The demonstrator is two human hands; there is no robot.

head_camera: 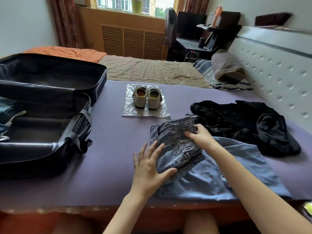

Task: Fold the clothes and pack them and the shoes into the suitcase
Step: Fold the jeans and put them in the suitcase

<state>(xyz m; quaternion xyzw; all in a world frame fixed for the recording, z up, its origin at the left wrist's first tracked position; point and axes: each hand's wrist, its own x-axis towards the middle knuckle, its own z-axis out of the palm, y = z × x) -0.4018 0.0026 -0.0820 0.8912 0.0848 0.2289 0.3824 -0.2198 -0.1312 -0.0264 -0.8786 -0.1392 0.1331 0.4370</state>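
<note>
A folded pair of grey-blue denim shorts (pixel 172 142) with an elastic waistband lies on the purple mat (pixel 108 149). My left hand (pixel 150 168) has spread fingers at the shorts' near left edge, thumb pressing on the fabric. My right hand (pixel 199 135) rests on the waistband, fingers curled over it. Under the shorts lies a flat blue garment (pixel 236 179). A heap of black clothes (pixel 253 125) sits to the right. A pair of beige shoes (pixel 146 98) stands on a clear plastic sheet (pixel 130 110). The open dark suitcase (pixel 50 119) lies at the left.
Some folded cloth (pixel 6 112) shows inside the suitcase's left edge. A striped pillow roll (pixel 226 66) lies by the white headboard (pixel 278 70). An orange blanket (pixel 67 53) is behind the suitcase. A desk (pixel 194 43) and window stand beyond the bed.
</note>
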